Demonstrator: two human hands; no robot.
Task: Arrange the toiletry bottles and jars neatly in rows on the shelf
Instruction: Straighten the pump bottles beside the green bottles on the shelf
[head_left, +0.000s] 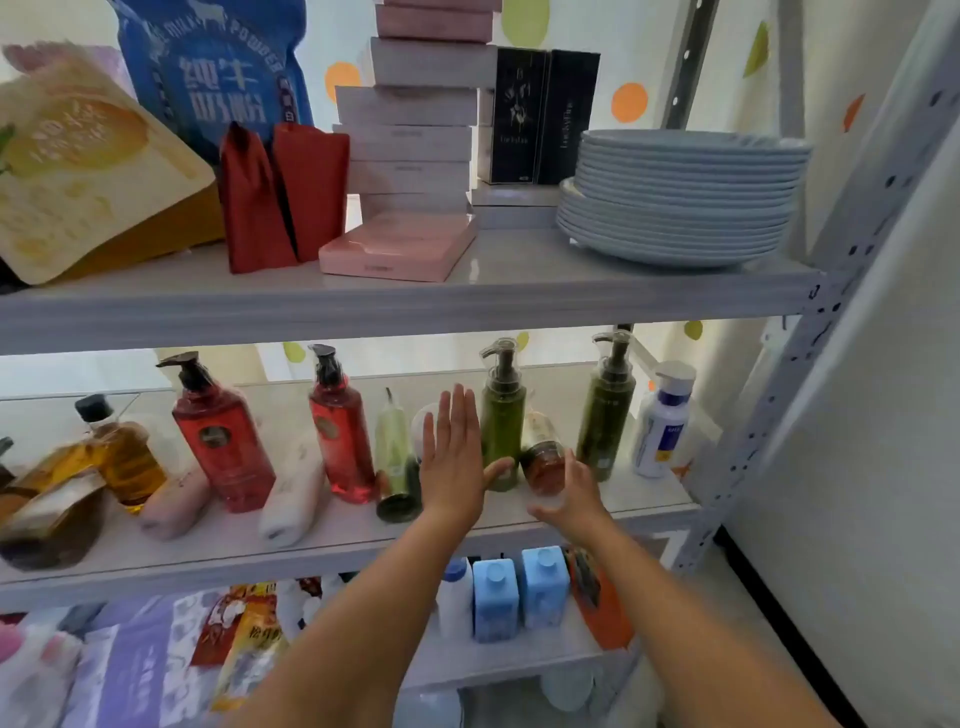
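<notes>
We have our right hand (569, 493) curled around the lower part of a small amber jar (543, 465), which tips toward 11 o'clock and leans against the tall green pump bottle (501, 415) just to its 9 o'clock; our left hand (452, 457) is spread flat and wide, palm to the shelf, holding nothing, its thumb touching the base of that green bottle. The jar looks glassy and short, so we judge it fairly heavy for its bulk, stiff, smooth enough to slip, and likely to crack if dropped; we would grip it round the waist, below the pale lid, rather than by the lid itself. The pump bottles, this one and a second green one (605, 410) toward 3 o'clock, look top-heavy and easy to topple, so we would take them low on the body, never by the pump. Toward 9 o'clock stand two red pump bottles (221, 441), with a pink tube (174, 501) and a white tube (291, 499) lying on their sides, soft and prone to roll. The middle shelf (363, 540) is pale, glossy and hard, so things may slide on it. Room is tight: the board above sits close over the pump heads, and the perforated upright (810, 364) closes off the 3 o'clock end.
</notes>
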